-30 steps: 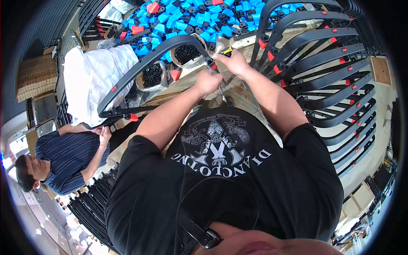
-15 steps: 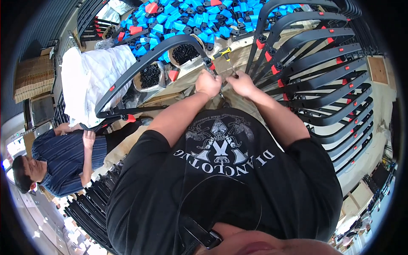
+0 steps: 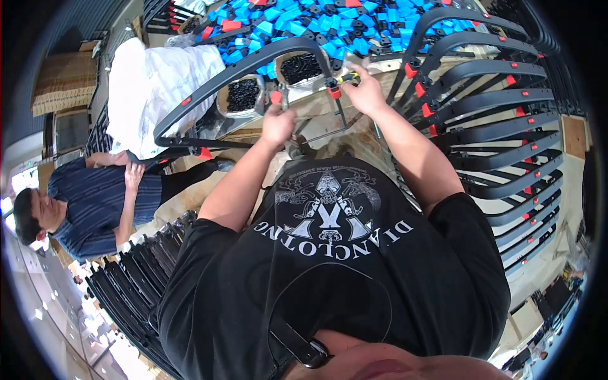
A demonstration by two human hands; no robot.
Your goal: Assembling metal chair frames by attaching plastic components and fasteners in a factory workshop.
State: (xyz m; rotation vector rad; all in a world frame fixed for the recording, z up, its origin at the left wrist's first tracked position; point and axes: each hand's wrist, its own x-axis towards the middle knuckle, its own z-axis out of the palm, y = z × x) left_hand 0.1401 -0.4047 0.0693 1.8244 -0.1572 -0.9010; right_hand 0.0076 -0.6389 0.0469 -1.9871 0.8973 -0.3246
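A black curved tubular frame [image 3: 237,66] with red fittings stands across the bench edge in front of me. My right hand [image 3: 367,94] is closed round the yellow-and-black handle of a T-handle tool [image 3: 348,78], beside the red fitting [image 3: 334,92] at the frame's right end. The tool's shaft cannot be made out. My left hand [image 3: 278,126] is closed, left of that end, round a slim grey metal tool [image 3: 284,95] whose kind is unclear. Its fingers are slightly blurred.
Blue, black and red plastic parts [image 3: 288,24] are heaped on the bench. Two boxes of small black parts [image 3: 242,95] [image 3: 299,68] and a white sack [image 3: 149,92] lie behind the frame. Several similar frames [image 3: 500,130] stand at right. A co-worker in a striped shirt [image 3: 104,199] stands at left.
My left hand has moved left, away from the frame's end. My right hand has risen and now grips the yellow handle near the red fitting. The whole view has shifted slightly.
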